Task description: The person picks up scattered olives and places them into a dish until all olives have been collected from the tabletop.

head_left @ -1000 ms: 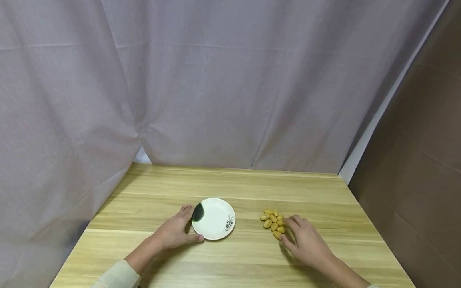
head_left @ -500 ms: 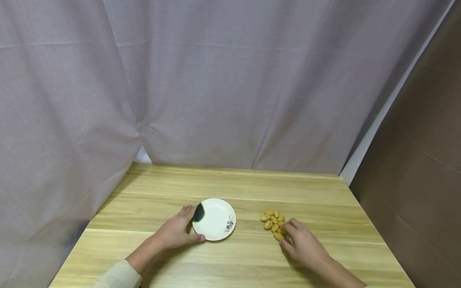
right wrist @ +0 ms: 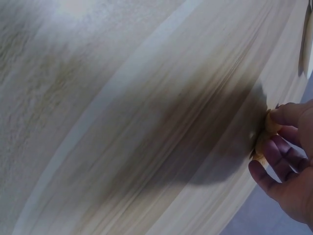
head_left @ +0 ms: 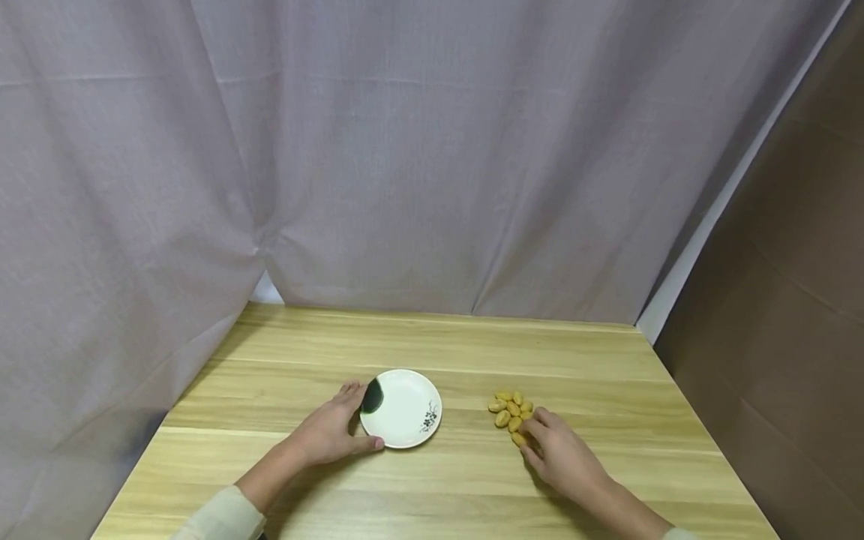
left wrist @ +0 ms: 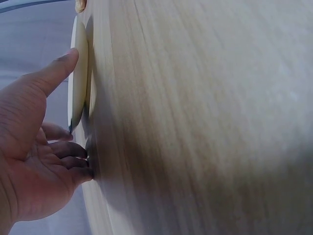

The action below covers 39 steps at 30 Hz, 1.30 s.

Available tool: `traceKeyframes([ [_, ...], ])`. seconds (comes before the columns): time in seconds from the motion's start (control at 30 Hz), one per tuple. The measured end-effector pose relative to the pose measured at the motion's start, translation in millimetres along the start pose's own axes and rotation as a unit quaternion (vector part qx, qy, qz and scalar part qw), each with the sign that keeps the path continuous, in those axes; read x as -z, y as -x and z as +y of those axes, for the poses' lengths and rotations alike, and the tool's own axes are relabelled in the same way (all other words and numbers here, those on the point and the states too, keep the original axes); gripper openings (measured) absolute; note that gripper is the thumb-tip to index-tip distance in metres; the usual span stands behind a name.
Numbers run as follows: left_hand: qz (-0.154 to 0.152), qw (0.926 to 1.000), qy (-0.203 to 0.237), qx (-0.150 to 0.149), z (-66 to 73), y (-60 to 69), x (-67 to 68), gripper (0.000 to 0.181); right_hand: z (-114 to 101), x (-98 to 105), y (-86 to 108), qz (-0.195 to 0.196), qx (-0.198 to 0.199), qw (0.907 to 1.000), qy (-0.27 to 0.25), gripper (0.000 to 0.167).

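Observation:
A white plate (head_left: 405,420) with a dark green patch and a small floral print lies on the wooden table. My left hand (head_left: 327,433) holds its left rim, thumb at the near edge and fingers at the left side; the left wrist view shows the thumb against the plate (left wrist: 79,78) edge-on. Several yellow, nut-like pieces (head_left: 502,418) lie together right of the plate. At their near right side, my right hand (head_left: 570,459) pinches one piece (right wrist: 272,122) between thumb and fingers, which partly hide it and its neighbours.
The wooden table (head_left: 432,495) reaches back to a greyish-mauve curtain (head_left: 405,165). A brown curtain (head_left: 776,300) hangs along the right side, with a pale strip between the two.
My right hand has shifted slightly left, its thumb and fingers closing in on the near right pieces. The left hand and the plate stay nearly still.

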<state>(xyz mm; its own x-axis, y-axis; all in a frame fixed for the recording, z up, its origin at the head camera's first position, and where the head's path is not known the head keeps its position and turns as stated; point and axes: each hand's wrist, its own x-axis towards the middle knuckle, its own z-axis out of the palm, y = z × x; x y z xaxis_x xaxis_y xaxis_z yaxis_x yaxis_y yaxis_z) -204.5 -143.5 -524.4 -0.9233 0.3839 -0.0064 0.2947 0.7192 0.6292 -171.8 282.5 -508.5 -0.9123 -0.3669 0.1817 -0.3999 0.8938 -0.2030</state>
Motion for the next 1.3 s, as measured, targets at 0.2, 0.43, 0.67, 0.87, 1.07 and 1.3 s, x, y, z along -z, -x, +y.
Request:
traceKeyframes([
  [0.2, -0.001, 1.0000, 0.004, 0.001, 1.7, 1.3, 2.4, 0.115, -2, -1, -1.4, 0.004, 0.000, 0.9999, 0.017, 0.021],
  [0.43, -0.007, 1.0000, -0.001, 0.005, 0.8, 1.3, 1.9, 0.116, -3, -1, 0.6, 0.011, 0.005, 0.9998, 0.018, 0.021],
  [0.67, -0.005, 0.9999, -0.009, 0.006, 0.8, -0.6, 3.3, 0.112, -6, 3, -3.8, 0.056, 0.037, 0.9977, 0.010, 0.024],
  [0.87, -0.002, 0.9998, -0.018, -0.002, 0.6, -1.7, 3.4, 0.110, -10, 4, -9.6, 0.076, 0.055, 0.9956, -0.004, 0.024],
  [1.07, -0.004, 0.9998, -0.020, -0.004, -1.4, -2.0, 3.1, 0.109, -18, 4, -18.5, 0.091, 0.070, 0.9934, -0.011, 0.025],
  [1.3, -0.002, 0.9995, -0.030, -0.013, -4.9, -4.2, 1.6, 0.111, -32, 5, -31.0, 0.082, 0.067, 0.9939, -0.032, 0.025],
])
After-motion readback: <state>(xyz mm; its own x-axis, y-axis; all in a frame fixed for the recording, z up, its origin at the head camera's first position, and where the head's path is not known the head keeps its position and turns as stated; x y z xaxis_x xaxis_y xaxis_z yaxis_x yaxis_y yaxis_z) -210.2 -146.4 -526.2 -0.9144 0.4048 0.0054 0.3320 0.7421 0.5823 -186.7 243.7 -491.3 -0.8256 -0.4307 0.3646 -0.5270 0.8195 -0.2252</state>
